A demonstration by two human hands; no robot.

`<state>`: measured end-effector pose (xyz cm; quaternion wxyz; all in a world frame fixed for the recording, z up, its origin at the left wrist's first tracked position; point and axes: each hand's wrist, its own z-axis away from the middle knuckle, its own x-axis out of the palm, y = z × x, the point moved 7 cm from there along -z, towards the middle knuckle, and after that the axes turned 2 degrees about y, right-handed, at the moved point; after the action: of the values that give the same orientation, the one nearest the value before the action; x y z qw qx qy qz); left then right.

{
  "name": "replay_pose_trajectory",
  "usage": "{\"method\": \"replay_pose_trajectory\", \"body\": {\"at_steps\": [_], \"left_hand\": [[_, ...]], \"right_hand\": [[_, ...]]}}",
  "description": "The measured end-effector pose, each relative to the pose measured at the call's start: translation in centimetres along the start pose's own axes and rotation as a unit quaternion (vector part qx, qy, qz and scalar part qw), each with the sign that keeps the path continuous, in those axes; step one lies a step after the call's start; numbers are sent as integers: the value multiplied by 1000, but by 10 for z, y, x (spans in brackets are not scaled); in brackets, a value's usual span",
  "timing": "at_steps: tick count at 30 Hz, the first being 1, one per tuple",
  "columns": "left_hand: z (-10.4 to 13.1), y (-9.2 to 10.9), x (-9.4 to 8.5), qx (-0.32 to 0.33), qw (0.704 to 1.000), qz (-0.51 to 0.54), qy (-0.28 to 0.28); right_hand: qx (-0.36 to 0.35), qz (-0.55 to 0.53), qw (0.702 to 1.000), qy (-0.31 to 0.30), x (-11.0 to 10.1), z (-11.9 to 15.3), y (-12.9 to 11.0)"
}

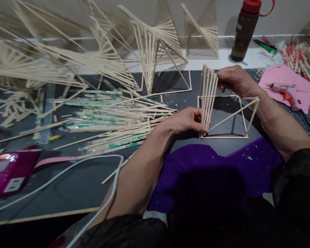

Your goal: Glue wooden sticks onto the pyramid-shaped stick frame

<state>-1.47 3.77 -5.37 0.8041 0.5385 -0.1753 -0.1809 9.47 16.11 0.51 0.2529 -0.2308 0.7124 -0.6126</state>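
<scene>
A small open frame [224, 137] built of thin wooden sticks stands on the dark table in front of me. At its left side, a row of upright sticks [208, 100] fans slightly apart. My left hand [187, 120] closes on the lower ends of this row, thumb in front. Up at the top, my right hand [235, 81] pinches the upper end of the rightmost stick between thumb and fingers. A slanting stick [232, 115] runs from the frame's lower left to its upper right corner. My right wrist passes behind that corner.
Wrapped sticks [105, 115] lie left of my forearm. Finished-looking stick frames [160, 34] line the wall. At right, a glue gun [286, 91] rests on pink sheet [271, 77], near a dark bottle [245, 34]. A white cable [93, 158] crosses my left arm; purple cloth [188, 162] lies nearest me.
</scene>
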Motion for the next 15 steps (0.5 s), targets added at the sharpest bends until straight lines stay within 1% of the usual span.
{"method": "replay_pose_trajectory", "body": {"at_steps": [4,7,12,15], "left_hand": [[0,1,2,4,1000,-1,-16],[0,1,1,4,1000,-2,-11],[1,0,1,3,1000,-2,-8],[0,0,1,4,1000,-5,-4]], "right_hand": [[-1,1,1000,-2,1,0,0],[-2,4,1000,-2,0,0,0],[-21,0,1000,-22,2,-1,0],[-20,2,1000,-19,1,-1,1]]}}
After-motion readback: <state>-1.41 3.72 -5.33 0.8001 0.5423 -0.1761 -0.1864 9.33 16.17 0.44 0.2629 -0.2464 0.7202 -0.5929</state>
